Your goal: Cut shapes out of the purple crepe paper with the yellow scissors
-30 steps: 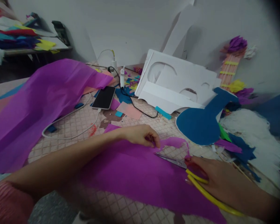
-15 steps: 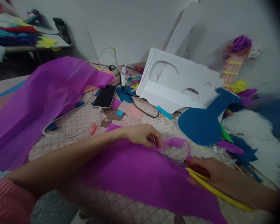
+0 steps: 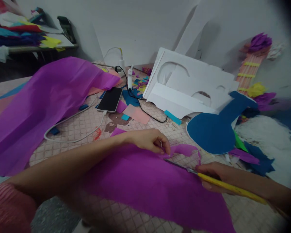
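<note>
A sheet of purple tissue paper (image 3: 145, 184) lies across the tiled floor in front of me. My left hand (image 3: 149, 140) pinches its upper edge between thumb and fingers. My right hand (image 3: 217, 176) grips yellow-handled scissors (image 3: 210, 179); their blades point left along the paper's edge, toward my left fingers. A curled purple strip (image 3: 184, 149) hangs off the sheet just above the blades.
A bigger purple sheet (image 3: 38, 103) billows at the left. A black phone (image 3: 110, 99) on a white cable lies behind it. White foam board (image 3: 184, 84) leans on the wall, a blue cut-out shape (image 3: 215, 129) beside it. Paper scraps and white fluff at the right.
The scissor blades, open a second ago, have shut along the paper's edge. My right hand turned and slid slightly right. My left hand kept its pinch.
</note>
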`<state>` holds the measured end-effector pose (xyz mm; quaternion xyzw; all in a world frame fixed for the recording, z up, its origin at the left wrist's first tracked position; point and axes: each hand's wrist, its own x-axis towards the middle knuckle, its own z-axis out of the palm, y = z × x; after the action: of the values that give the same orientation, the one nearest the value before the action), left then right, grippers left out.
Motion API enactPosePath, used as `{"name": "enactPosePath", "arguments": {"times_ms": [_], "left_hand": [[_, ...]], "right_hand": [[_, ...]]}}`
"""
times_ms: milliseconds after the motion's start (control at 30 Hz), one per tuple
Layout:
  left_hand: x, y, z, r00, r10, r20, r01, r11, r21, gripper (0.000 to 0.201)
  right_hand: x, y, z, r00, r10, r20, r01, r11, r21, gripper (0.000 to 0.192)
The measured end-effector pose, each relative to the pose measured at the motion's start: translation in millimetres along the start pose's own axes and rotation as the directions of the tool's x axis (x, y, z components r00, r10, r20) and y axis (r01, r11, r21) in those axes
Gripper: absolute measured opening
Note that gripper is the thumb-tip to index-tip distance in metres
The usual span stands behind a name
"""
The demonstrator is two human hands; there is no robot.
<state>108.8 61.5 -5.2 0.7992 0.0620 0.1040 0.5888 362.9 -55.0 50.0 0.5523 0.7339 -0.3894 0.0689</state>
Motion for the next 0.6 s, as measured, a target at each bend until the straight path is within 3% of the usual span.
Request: {"name": "enactPosePath", "arguments": {"times_ms": [100,200,267,400,500,600], "left_hand": [[0,2,-1.2,1.0,0.007,-0.008,-0.007,1.0,0.029,0.02],[0,2,-1.9,1.0,-0.007,-0.019,0.007,0.999,0.035,0.022],[1,1,-1.8,1.0,-0.011,-0.019,0.012,0.999,0.032,0.023],[1,3,-1.6,1.0,0.009,-0.019,-0.008,0.998,0.065,0.024],[-1,10,-4.1,0.999,-0.017,-0.041,0.022,0.992,0.122,0.041],[-5,16,-10.0,0.993,-0.115,-0.039,0.121,0.969,0.216,0.068]], "right_hand": [[3,4,-2,0.982,-0.02,0.188,-0.003,0.993,0.12,0.021],[6,15,-2,0.988,-0.018,0.154,0.002,0.995,0.103,0.019],[9,24,-2,0.973,-0.041,0.228,0.023,0.996,0.081,0.021],[13,35,-3,0.968,-0.05,0.245,0.033,0.997,0.072,0.029],[14,39,-3,0.967,-0.06,0.249,0.043,0.997,0.071,0.027],[14,44,-2,0.965,-0.075,0.252,0.06,0.996,0.067,0.024]]}}
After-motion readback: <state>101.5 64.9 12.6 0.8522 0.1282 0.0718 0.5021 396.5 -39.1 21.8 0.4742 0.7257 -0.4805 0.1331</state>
